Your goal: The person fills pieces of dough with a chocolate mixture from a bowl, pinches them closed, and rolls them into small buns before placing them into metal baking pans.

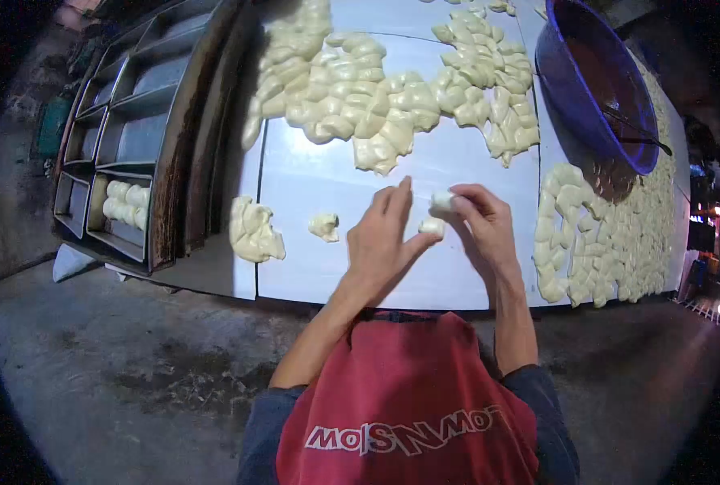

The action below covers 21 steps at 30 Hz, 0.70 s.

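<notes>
Over the white tabletop point(319, 271), my right hand point(485, 222) pinches a small piece of pale dough point(441, 201) between thumb and fingers. My left hand point(380, 238) is spread palm down, its thumb touching a second small dough piece point(432, 227) just below the first. To the left of my left hand lies a small lump of dough point(324, 227), and farther left a larger flat clump point(255, 231). Beyond my hands, a wide sheet of joined dough pieces point(352, 93) covers the back of the table.
Metal compartment trays point(137, 113) stand at the left; the front one holds several dough rolls point(125, 204). A blue basin point(547, 61) with dark contents and a utensil point(635, 129) is at the back right. More dough pieces point(594, 242) cover the right side.
</notes>
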Tool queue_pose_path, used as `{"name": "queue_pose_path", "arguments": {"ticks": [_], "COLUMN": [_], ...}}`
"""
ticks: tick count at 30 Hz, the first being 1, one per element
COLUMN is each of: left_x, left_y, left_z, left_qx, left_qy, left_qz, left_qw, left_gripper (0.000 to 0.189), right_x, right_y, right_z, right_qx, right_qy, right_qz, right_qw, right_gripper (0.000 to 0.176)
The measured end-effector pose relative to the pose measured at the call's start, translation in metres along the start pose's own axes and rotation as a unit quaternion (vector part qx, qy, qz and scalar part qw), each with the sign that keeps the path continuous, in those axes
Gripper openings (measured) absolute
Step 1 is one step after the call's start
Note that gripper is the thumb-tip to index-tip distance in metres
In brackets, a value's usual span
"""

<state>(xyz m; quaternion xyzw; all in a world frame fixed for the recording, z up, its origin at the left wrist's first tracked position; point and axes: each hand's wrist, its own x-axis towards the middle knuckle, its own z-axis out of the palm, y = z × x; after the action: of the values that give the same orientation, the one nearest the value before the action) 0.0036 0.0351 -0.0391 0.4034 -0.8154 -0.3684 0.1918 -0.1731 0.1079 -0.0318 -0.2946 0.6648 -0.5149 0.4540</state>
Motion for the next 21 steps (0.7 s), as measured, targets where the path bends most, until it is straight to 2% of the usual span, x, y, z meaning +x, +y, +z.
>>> {"name": "queue_pose_path", "arguments": {"ticks": [2, 4, 6, 7, 8, 10, 11, 12, 13, 14, 16, 17, 18, 20, 21], "left_x": [0.000, -0.006, -0.023, -0.030, -0.036, -0.036, -0.039, -0.041, -0.039, -0.039, -0.047, -0.052, -0.060, -0.078, -0.087], "left_y": [0.004, -0.003, -0.017, -0.029, -0.044, -0.051, -0.065, -0.077, -0.067, -0.058, -0.069, -0.072, -0.071, -0.072, -0.069], "left_z": [0.002, -0.005, -0.024, -0.030, -0.039, -0.066, -0.069, -0.069, -0.075, -0.081, -0.081, -0.084, -0.091, -0.090, -0.098], "left_qx": [-0.021, -0.024, 0.004, 0.043, 0.058, 0.166, 0.123, 0.077, 0.034, -0.003, -0.117, -0.121, -0.092, -0.239, -0.274], "left_qy": [0.013, 0.031, 0.032, 0.097, 0.157, 0.194, 0.157, 0.124, 0.111, 0.106, 0.096, 0.087, 0.043, 0.065, 0.082], "left_qz": [-0.003, 0.001, -0.014, -0.017, -0.019, -0.046, -0.060, -0.074, -0.107, -0.124, -0.181, -0.190, -0.192, -0.221, -0.227], "left_qw": [1.000, 0.999, 0.999, 0.994, 0.986, 0.966, 0.978, 0.987, 0.988, 0.987, 0.972, 0.970, 0.976, 0.943, 0.931], "left_gripper": [0.086, 0.076, 0.071, 0.063, 0.064, 0.055, 0.046, 0.038, 0.026, 0.025, 0.028, 0.028, 0.030, 0.035, 0.038], "right_x": [0.001, 0.001, -0.006, -0.006, -0.008, -0.017, -0.015, -0.012, -0.006, -0.003, -0.002, 0.004, 0.002, -0.005, -0.008], "right_y": [-0.014, -0.013, -0.014, -0.014, -0.021, -0.037, -0.034, -0.025, -0.015, -0.009, -0.008, 0.007, 0.006, 0.003, -0.004], "right_z": [-0.001, 0.002, 0.012, 0.021, 0.032, 0.052, 0.059, 0.072, 0.086, 0.099, 0.123, 0.132, 0.136, 0.137, 0.137], "right_qx": [-0.261, -0.324, -0.355, -0.302, -0.261, -0.182, -0.331, -0.281, -0.320, -0.354, -0.363, -0.324, -0.318, -0.312, -0.316], "right_qy": [-0.083, -0.048, 0.016, 0.067, 0.050, 0.017, -0.033, -0.090, -0.106, -0.122, -0.170, -0.189, -0.207, -0.241, -0.211], "right_qz": [-0.030, -0.096, -0.160, -0.189, -0.141, -0.036, -0.177, -0.142, -0.226, -0.308, -0.332, -0.384, -0.349, -0.275, -0.280], "right_qw": [0.961, 0.940, 0.921, 0.932, 0.954, 0.982, 0.926, 0.945, 0.914, 0.874, 0.854, 0.844, 0.857, 0.877, 0.882], "right_gripper": [0.022, 0.023, 0.024, 0.026, 0.026, 0.028, 0.026, 0.034, 0.039, 0.045, 0.050, 0.043, 0.039, 0.032, 0.023]}}
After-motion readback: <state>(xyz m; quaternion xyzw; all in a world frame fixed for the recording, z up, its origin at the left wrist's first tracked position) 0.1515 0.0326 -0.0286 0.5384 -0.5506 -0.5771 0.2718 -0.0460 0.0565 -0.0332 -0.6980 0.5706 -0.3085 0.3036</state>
